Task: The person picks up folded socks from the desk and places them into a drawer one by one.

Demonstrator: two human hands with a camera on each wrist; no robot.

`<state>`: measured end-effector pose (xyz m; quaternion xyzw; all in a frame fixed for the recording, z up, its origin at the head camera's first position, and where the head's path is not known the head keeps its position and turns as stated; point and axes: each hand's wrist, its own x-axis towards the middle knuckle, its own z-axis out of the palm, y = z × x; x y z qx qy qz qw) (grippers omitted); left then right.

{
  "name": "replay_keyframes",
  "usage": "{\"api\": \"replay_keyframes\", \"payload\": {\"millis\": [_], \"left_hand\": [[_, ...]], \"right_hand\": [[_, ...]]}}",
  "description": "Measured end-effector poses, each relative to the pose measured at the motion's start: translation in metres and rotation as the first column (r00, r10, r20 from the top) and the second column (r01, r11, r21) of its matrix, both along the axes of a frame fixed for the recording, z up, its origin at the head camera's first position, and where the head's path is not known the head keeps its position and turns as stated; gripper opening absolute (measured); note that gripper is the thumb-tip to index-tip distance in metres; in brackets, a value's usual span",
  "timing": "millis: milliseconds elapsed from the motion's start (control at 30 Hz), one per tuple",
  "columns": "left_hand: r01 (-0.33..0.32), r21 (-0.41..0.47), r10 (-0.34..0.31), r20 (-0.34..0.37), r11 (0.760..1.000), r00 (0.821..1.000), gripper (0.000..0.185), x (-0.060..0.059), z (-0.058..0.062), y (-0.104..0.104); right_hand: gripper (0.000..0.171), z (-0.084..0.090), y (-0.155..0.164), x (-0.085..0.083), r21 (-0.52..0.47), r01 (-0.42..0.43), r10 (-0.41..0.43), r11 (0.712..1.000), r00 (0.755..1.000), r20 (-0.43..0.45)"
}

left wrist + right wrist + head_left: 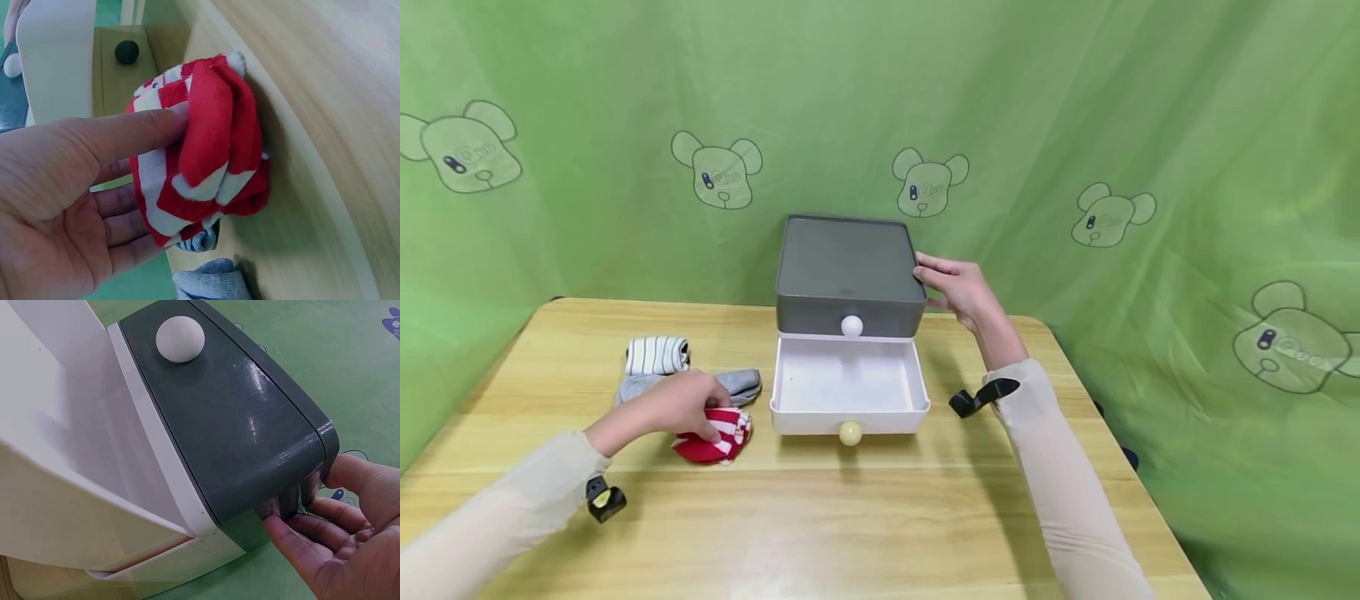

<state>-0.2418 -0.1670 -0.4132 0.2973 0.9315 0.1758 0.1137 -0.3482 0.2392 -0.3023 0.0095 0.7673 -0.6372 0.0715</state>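
Note:
My left hand (707,412) grips a rolled red and white striped sock (718,439) on the wooden table (880,517), left of the drawer unit. In the left wrist view the thumb lies over the sock (206,150) and the fingers curl under it. A grey drawer unit (848,267) stands at the back middle. Its lower white drawer (850,414) is pulled out and empty, with a pale knob (850,432). My right hand (958,287) presses flat against the unit's right side; its fingertips (275,522) touch the grey corner (237,425).
A grey sock (741,383) and a white striped sock roll (657,355) lie just behind the left hand. The upper drawer stays closed, with a white knob (852,326). Green cloth hangs behind and beside the table. Black wrist mounts (981,397) sit on both sleeves.

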Motion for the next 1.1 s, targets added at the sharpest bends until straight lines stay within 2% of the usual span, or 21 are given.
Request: {"api": "replay_keyframes", "payload": {"millis": [133, 233, 333, 500, 700, 867, 967, 1100], "left_hand": [[0.015, 0.005, -0.016, 0.030, 1.000, 0.999, 0.027, 0.001, 0.007, -0.001], [0.029, 0.010, -0.029, 0.053, 1.000, 0.998, 0.026, 0.000, 0.021, -0.003], [0.028, 0.019, -0.029, 0.058, 0.999, 0.998, 0.022, -0.002, 0.046, -0.004], [0.026, 0.035, -0.026, 0.002, 0.999, 1.000, 0.024, -0.004, 0.090, -0.001], [0.045, 0.055, -0.041, -0.082, 0.997, 0.996, 0.021, -0.004, 0.128, 0.015], [0.086, 0.111, -0.074, -0.109, 0.990, 0.991, 0.018, -0.008, 0.143, 0.036], [0.107, 0.141, -0.090, -0.126, 0.984, 0.988, 0.022, -0.013, 0.144, 0.052], [0.109, 0.152, -0.090, -0.126, 0.982, 0.988, 0.026, -0.020, 0.138, 0.074]], "right_hand": [[0.048, 0.000, 0.000, 0.001, 0.001, 0.002, -0.002, 1.000, 1.000, 0.002], [0.048, 0.000, 0.000, 0.001, 0.003, -0.003, 0.003, 1.000, 1.000, 0.006], [0.049, 0.000, 0.000, 0.001, 0.004, -0.003, 0.003, 1.000, 1.000, 0.008], [0.050, 0.001, 0.000, 0.001, 0.009, -0.010, 0.010, 1.000, 1.000, 0.009], [0.049, 0.000, 0.003, 0.001, 0.008, 0.004, -0.004, 1.000, 1.000, 0.011], [0.049, 0.000, 0.004, 0.001, 0.015, 0.003, -0.003, 1.000, 1.000, 0.004], [0.050, 0.000, 0.003, 0.000, 0.014, -0.003, 0.003, 1.000, 1.000, 0.005], [0.049, 0.000, 0.002, 0.000, 0.009, -0.004, 0.004, 1.000, 1.000, 0.009]]}}
